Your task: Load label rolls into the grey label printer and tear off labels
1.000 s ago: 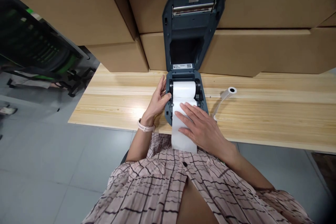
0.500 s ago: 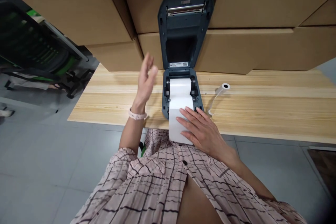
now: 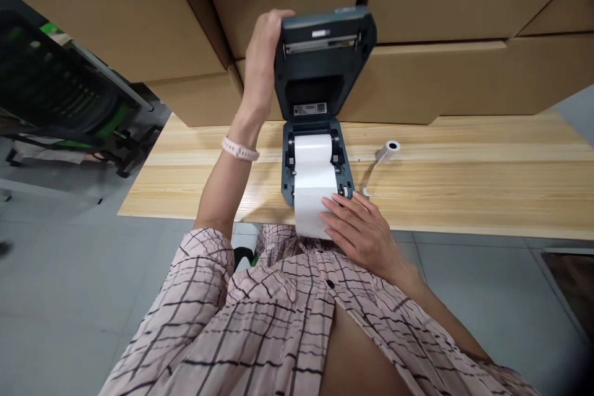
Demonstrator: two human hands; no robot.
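A dark blue-grey label printer (image 3: 288, 180) stands on the wooden table with its lid (image 3: 320, 65) raised and tilted forward. My left hand (image 3: 265, 52) grips the lid's upper left corner, fingers over its top edge. Inside the printer sits a roll of white label paper (image 3: 314, 150), and its strip (image 3: 310, 213) runs out over the front and hangs past the table edge. My right hand (image 3: 359, 229) lies flat with fingers stretched out on the right side of that strip, by the printer's front right corner.
Right of the printer, a small white paper roll (image 3: 388, 150) lies on the wooden table (image 3: 464, 179) with a thin tail. Large cardboard boxes (image 3: 445, 80) are stacked behind. An office chair (image 3: 69, 86) stands on the floor at left.
My left hand has moved up from beside the printer and taken hold of the lid. The lid has swung partway down towards me. My right hand stays on the paper strip.
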